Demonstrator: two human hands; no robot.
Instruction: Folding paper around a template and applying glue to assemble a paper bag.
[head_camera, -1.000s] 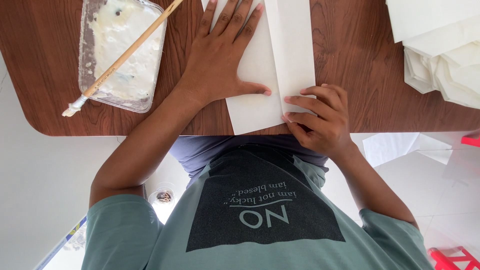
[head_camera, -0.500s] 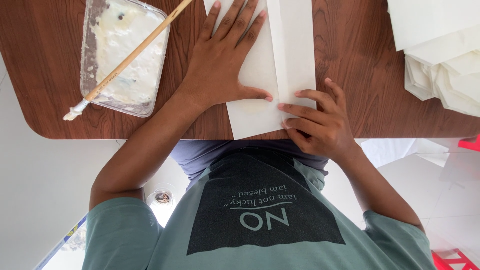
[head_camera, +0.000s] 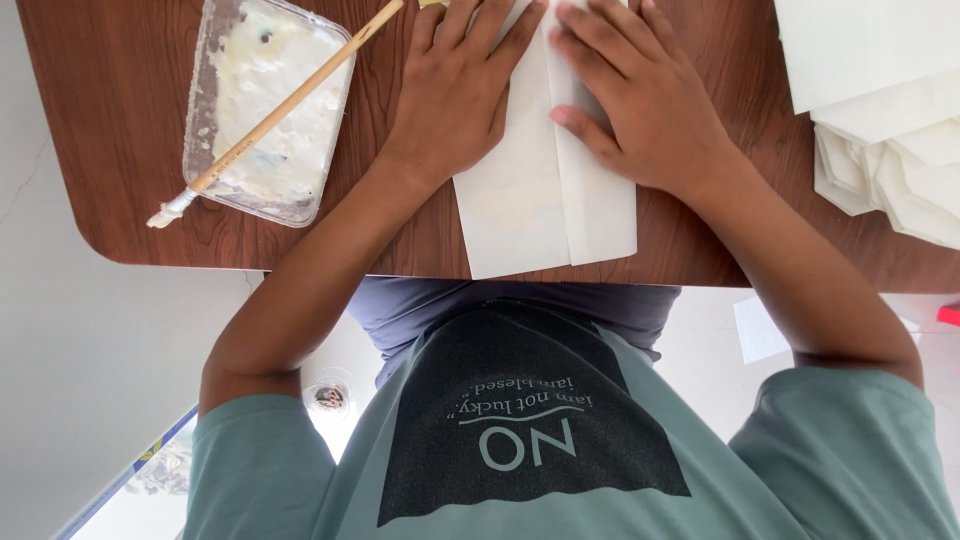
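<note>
- We lay our left hand (head_camera: 455, 95) flat on the folded white paper (head_camera: 545, 205), fingers straight and a little spread
- Our right hand (head_camera: 640, 105) lies flat beside it, fingers close together, pressing the fold
- The paper sits at the near edge of the brown table (head_camera: 120, 180)
- A brush (head_camera: 275, 112) rests across a plastic tray (head_camera: 265, 105) to the left

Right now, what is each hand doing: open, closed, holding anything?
Left hand: open, flat on the folded white paper.
Right hand: open, fingers pressing the paper's fold, gripping nothing.
</note>
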